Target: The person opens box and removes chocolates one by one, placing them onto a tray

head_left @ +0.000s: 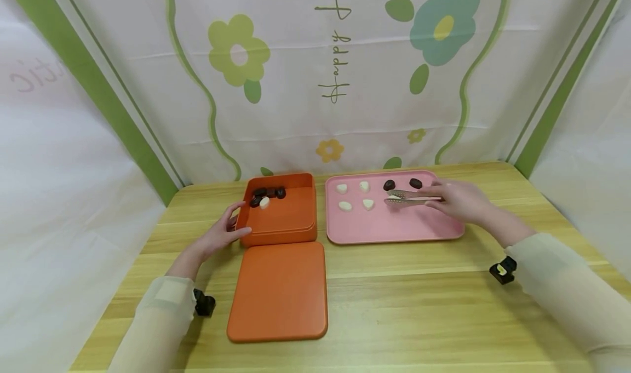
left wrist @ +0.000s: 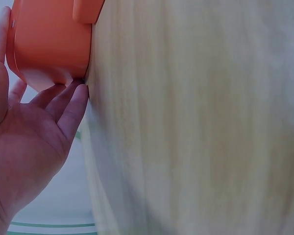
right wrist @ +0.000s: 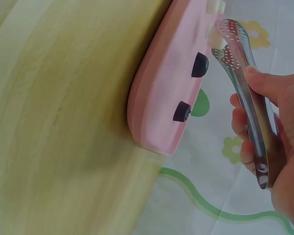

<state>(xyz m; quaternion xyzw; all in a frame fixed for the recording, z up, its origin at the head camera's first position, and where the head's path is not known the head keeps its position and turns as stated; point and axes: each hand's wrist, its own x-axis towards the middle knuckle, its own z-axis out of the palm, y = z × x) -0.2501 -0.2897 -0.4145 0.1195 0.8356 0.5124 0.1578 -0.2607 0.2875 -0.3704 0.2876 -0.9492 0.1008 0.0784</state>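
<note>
My left hand (head_left: 222,234) (left wrist: 29,137) rests with straight fingers against the left front corner of an open orange box (head_left: 286,217) (left wrist: 49,44). At the box's back lie several dark pieces (head_left: 259,193) and one white piece (head_left: 264,202). My right hand (head_left: 458,199) (right wrist: 279,147) grips metal tongs (head_left: 411,199) (right wrist: 240,63) over a pink tray (head_left: 394,228) (right wrist: 171,73). The tong tips close around a white piece (head_left: 393,199) on the tray. Beside it lie two dark pieces (head_left: 389,185) (right wrist: 200,64) and several white pieces (head_left: 345,205).
The box's orange lid (head_left: 278,291) lies flat on the wooden table (head_left: 419,307), just in front of the box. A flowered cloth backdrop (head_left: 315,88) closes off the back and both sides. Black wrist mounts (head_left: 503,269) sit on both sleeves.
</note>
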